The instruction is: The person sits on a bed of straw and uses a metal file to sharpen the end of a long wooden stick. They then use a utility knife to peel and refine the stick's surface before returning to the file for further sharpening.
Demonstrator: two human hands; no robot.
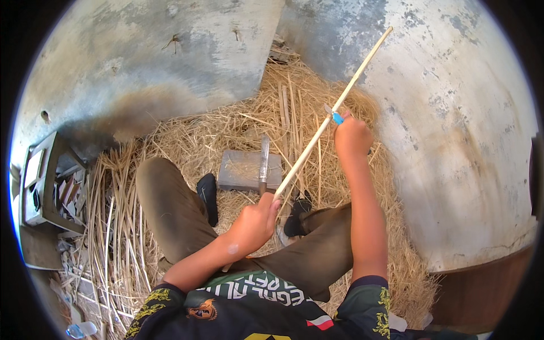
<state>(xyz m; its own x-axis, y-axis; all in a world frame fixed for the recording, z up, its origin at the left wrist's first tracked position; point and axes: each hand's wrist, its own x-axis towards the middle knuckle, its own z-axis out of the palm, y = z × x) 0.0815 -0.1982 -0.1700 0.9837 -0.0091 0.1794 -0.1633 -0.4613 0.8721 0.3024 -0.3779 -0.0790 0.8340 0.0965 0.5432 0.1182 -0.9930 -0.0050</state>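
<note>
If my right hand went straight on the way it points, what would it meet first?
Likely the long, pale, thin wooden stick, crossing just ahead of your right hand; depth is hard to judge.

A bed of pale shavings (170,139) (thick and tangled) carries a grey block (241,174) and long strips (285,107).

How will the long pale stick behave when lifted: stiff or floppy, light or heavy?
The stick is probably fairly stiff, since it runs nearly straight. It looks slender, so likely light for its length. The left hand grips it near one end, so the far tip may swing widely.
</note>
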